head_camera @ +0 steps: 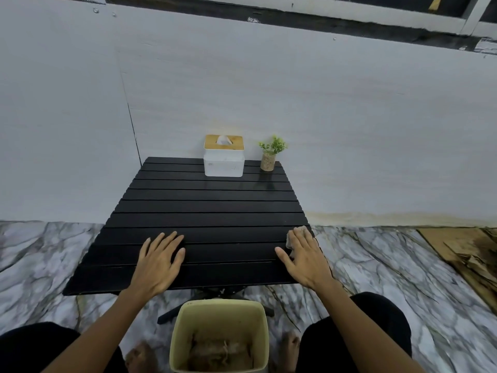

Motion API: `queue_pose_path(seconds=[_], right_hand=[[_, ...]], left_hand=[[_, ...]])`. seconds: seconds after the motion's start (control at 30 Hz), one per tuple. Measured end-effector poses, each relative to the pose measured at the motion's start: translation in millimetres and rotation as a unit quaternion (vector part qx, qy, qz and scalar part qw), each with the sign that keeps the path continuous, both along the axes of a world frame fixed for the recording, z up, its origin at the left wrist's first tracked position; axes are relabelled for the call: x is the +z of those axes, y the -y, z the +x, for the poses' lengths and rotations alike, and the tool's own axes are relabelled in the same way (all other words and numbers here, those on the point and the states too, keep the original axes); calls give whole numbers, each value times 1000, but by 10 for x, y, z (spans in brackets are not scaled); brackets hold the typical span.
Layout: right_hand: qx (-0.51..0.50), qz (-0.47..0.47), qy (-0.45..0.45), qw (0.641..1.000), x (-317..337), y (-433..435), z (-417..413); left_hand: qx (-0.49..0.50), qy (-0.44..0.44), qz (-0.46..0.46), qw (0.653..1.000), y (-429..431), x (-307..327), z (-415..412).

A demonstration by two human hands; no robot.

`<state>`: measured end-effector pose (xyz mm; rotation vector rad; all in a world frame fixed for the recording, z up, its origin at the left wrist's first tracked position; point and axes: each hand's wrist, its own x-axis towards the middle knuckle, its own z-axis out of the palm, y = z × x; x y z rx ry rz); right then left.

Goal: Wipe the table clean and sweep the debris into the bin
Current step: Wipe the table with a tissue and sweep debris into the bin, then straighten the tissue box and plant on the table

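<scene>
A low black slatted table (209, 208) stands in front of me against the wall. My left hand (158, 261) lies flat on its near left part, fingers spread, holding nothing. My right hand (304, 258) presses flat on a crumpled beige cloth (301, 230) at the table's near right edge; only the cloth's far end shows past the fingers. A pale yellow bin (219, 313) stands on the floor between my knees, just under the table's near edge, with brownish scraps inside.
A white tissue box (224, 165) with a wooden lid and a small potted plant (270, 154) stand at the table's far edge. The floor is marble-patterned. Brown cardboard (468, 254) lies on the floor at the right. My bare feet flank the bin.
</scene>
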<state>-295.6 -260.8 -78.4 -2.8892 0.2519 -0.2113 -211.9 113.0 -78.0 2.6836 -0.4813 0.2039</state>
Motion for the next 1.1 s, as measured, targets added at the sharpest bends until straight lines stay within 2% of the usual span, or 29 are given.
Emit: queue_pose_path(seconds=[0.23,0.4,0.53,0.63,0.9,1.1], right_hand=[[7,-22,14,1000,-51,47,-59],[-7,-62,146,987,70,-156,87],[33,-15,220,975,219,-501,391],[51,42,176,982,245,-666,825],[35,30,33,998,236,-575,2360],[17,65,42,997,356,-427,3332]], left_hand=[[-5,2,-4,1000,-5,5,-43],[-12,15,-6,1000,-33,20,-9],[-21,31,-22,999,-23,100,182],[-19,25,-47,998,71,197,459],[6,-44,-75,996,529,421,1599],[-8,-91,-127,988,935,504,2648]])
